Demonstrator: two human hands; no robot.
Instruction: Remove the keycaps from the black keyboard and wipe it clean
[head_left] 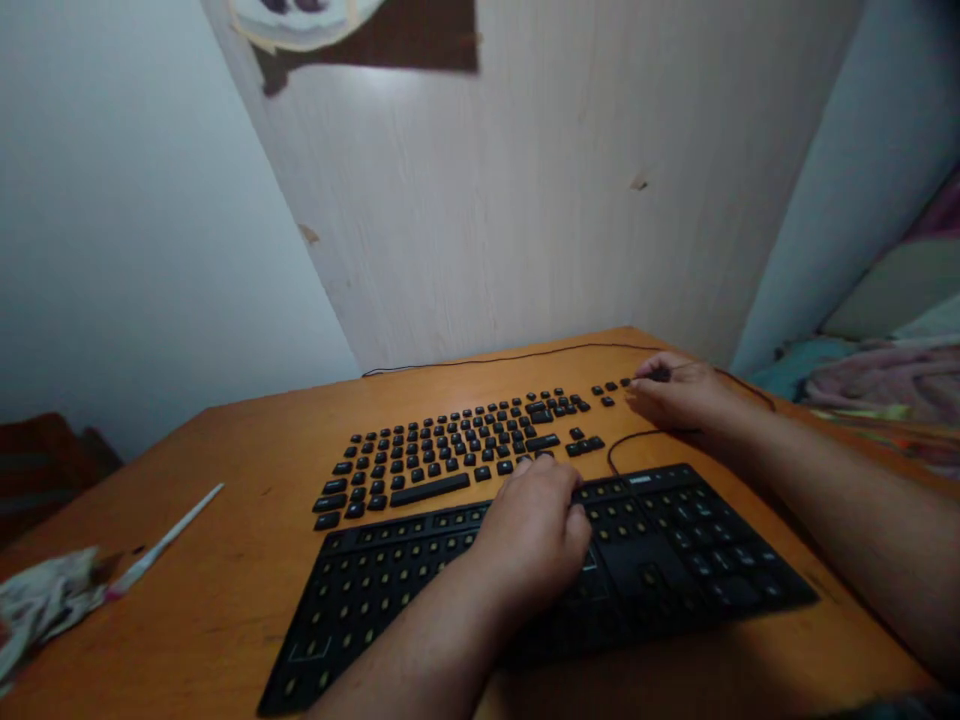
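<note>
A black keyboard base (660, 560) with its keycaps taken off lies on the orange wooden table (247, 590). Behind it, several loose black keycaps (450, 450) are laid out on the table in keyboard order. My left hand (534, 530) rests curled on the middle of the base, its fingertips at the base's far edge near a keycap; whether it grips one is hidden. My right hand (679, 393) reaches to the far right end of the keycap rows, fingers pinched on a small keycap there.
The keyboard's black cable (517, 355) runs along the table's back edge and loops near my right wrist. A white stick-like tool (169, 538) and crumpled cloth (41, 600) lie at the left. A wall stands close behind; bedding (885, 380) is at the right.
</note>
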